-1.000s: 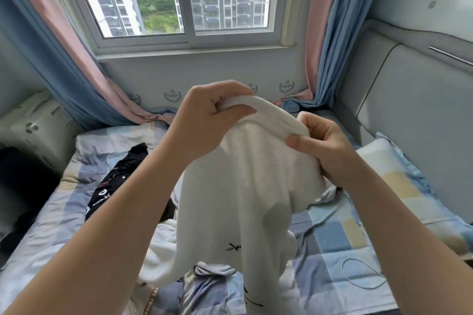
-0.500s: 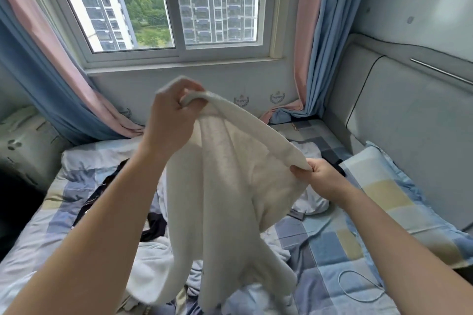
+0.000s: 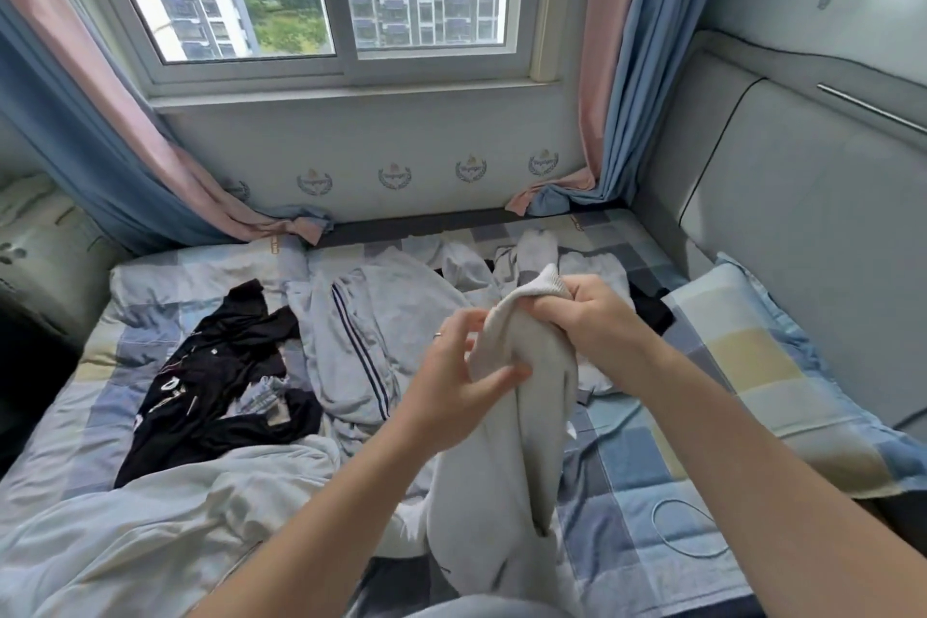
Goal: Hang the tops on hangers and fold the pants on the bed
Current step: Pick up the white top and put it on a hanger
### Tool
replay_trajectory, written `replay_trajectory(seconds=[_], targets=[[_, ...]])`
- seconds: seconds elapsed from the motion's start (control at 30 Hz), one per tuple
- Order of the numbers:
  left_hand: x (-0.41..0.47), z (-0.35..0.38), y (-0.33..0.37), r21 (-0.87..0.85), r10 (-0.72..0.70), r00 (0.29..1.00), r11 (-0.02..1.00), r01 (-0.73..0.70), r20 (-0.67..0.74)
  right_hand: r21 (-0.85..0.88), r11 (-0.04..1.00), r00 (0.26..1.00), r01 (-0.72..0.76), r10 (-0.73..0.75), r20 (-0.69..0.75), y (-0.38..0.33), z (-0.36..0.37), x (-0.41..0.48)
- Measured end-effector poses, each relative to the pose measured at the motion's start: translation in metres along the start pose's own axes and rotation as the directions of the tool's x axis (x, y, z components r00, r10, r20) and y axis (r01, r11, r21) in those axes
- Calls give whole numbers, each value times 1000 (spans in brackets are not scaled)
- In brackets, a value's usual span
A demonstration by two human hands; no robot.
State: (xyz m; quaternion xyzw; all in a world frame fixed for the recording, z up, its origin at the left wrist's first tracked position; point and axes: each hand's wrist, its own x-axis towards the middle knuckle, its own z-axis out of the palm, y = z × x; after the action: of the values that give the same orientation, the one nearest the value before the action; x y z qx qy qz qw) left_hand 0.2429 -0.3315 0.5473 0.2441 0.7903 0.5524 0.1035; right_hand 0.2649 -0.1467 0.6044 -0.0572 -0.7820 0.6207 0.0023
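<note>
A white knit garment [image 3: 506, 482] hangs bunched over the bed [image 3: 637, 457]. My right hand [image 3: 597, 316] grips its ribbed edge at the top. My left hand [image 3: 461, 386], a ring on one finger, pinches the cloth just below, thumb pressed on the fabric. A black printed garment [image 3: 215, 376] lies crumpled at the left of the bed. Light grey pants with dark side stripes [image 3: 361, 331] are spread in the middle. More pale clothes [image 3: 531, 261] lie behind my hands. No hanger shows.
A white duvet [image 3: 165, 512] is heaped at the near left. A checked pillow [image 3: 762, 366] lies against the padded headboard [image 3: 802, 226] on the right. A thin white cable [image 3: 687, 529] loops on the sheet. Window and curtains stand beyond the bed.
Both hands have dropped from chest height towards the bed and come close together. The garment, earlier held spread wide, is now gathered into a bunch.
</note>
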Motion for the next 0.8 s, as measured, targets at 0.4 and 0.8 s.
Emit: replay_trajectory(seconds=[0.4,0.8], targets=[[-2,-19,-32,28,-79,976,996,86,-203,236,969,994,76,-56,-91,-7,-25,-3],[3,-70,9,-303,-266,911,938,169,-315,-26,995,969,92,-95,-226,6,-17,-5]])
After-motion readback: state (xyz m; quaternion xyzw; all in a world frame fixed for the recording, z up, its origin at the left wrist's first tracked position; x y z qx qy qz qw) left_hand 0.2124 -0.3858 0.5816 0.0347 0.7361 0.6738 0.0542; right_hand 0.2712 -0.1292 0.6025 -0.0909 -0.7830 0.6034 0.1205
